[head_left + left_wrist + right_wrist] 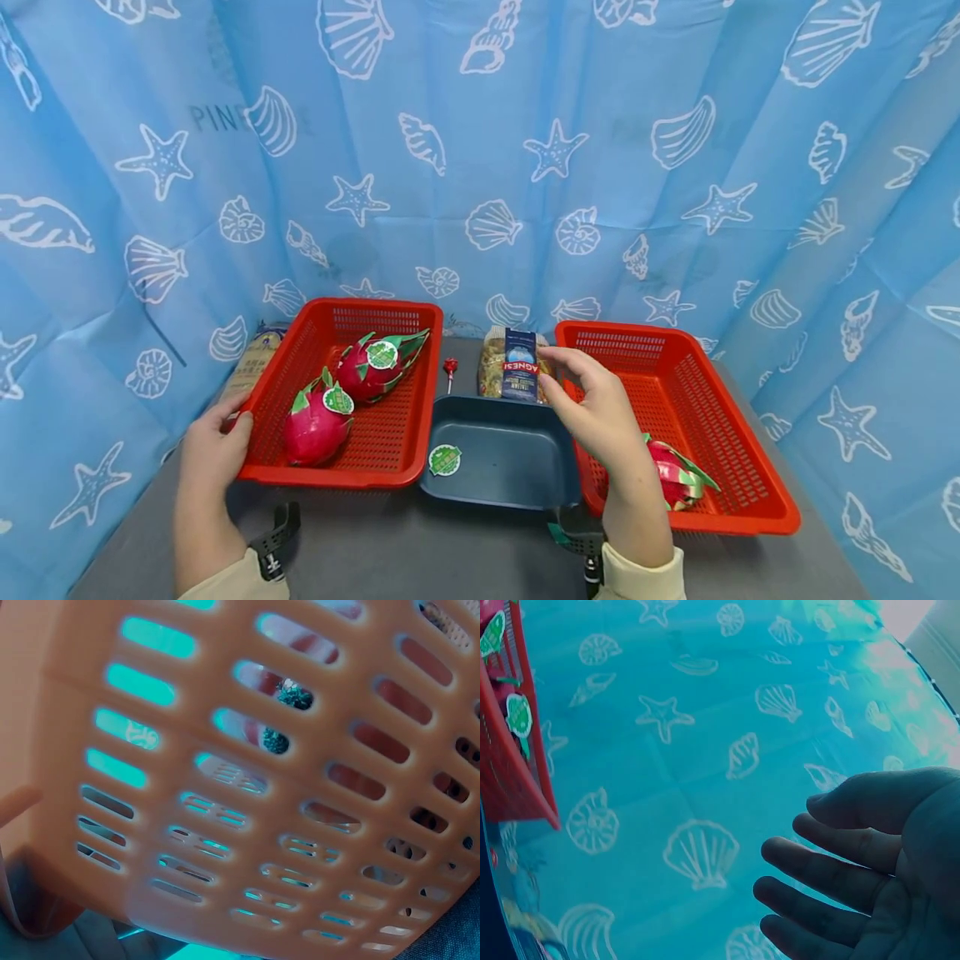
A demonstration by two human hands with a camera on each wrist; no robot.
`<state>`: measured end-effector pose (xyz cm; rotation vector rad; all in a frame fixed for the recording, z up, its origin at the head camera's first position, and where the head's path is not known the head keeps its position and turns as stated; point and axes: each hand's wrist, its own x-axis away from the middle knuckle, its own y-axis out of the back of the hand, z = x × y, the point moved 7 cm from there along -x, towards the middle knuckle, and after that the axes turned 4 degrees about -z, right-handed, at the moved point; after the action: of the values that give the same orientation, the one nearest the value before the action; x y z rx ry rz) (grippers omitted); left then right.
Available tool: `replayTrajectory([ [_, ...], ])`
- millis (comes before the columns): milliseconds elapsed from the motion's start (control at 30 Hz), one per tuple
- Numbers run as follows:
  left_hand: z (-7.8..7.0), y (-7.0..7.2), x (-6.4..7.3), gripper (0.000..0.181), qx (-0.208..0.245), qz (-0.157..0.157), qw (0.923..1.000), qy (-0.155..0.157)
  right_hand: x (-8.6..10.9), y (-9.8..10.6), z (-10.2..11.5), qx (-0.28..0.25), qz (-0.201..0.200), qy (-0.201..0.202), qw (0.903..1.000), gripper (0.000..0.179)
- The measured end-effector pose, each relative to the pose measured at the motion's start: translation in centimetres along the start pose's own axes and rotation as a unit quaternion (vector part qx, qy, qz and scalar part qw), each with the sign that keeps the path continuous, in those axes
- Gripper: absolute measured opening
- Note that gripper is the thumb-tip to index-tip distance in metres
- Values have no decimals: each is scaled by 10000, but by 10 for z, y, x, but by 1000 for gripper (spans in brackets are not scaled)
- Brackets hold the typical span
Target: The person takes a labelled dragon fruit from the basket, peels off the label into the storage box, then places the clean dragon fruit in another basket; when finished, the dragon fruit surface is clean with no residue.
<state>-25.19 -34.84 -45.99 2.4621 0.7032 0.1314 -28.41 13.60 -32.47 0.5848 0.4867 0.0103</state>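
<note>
My left hand [213, 442] grips the left rim of a red plastic basket [330, 477], thumb and fingers at its edge. Inside that basket lie two dragon fruits, one nearer [311, 435] and one farther back [360, 375], each with a green-and-white sticker. The slotted basket wall [202, 742] fills the left wrist view, hiding the left fingers. My right hand [600, 408] is in the air by the left edge of a second red basket [720, 521], fingers apart and holding nothing. A third dragon fruit [667, 479] sits in this basket, partly behind my right wrist.
Between the baskets is a dark blue tray [498, 458] with a round green sticker [445, 460] inside. Behind it stand an Agnesi pasta bag [492, 367] and a small red lollipop [450, 365]. A brown package [258, 354] leans behind the left basket. A blue shell-print curtain [450, 183] encloses the table.
</note>
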Motion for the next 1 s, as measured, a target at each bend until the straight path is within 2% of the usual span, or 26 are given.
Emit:
replayTrajectory([
  [233,-3,0,-1,52,1,-41,10000,-88,-26,-24,16,-158,250,118,9995,39],
  [500,-4,1,1,52,-16,-51,10000,-30,-64,-62,30,-125,1008,176,9947,36],
  [733,-4,4,0,48,-55,-299,9993,-226,-99,-120,30,-144,1823,181,9830,36],
  [900,-4,3,-1,49,-24,-236,9996,-181,-118,-166,21,-228,2435,330,9691,37],
  [1000,-4,3,-1,49,-126,-193,9995,-221,-126,-190,13,-98,2739,434,9607,39],
])
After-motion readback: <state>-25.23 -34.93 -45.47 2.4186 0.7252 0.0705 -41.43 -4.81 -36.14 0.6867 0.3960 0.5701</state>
